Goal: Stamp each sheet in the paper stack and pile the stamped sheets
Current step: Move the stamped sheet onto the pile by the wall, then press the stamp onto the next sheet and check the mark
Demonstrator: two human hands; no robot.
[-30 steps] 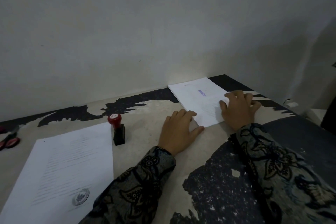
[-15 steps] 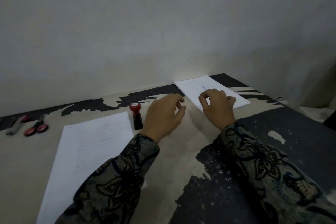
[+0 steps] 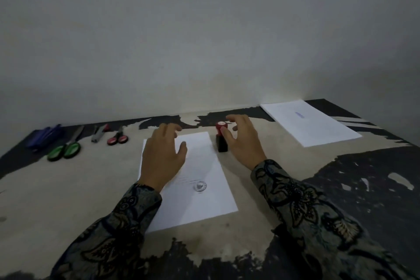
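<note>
A worn beige-and-black tabletop (image 3: 68, 193) carries centre white printed sheets (image 3: 204, 200), a red-capped black stamp (image 3: 221, 141), upper-right stamped sheets (image 3: 318, 127), upper-left green-handled scissors (image 3: 64, 150), red-handled scissors (image 3: 117, 139).

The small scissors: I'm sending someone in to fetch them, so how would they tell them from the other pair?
Along the back edge of the worn table, left of the printed paper stack, lies a row of tools. The small scissors with red handles lie nearest the stack; the larger green-handled scissors lie further left.
</note>
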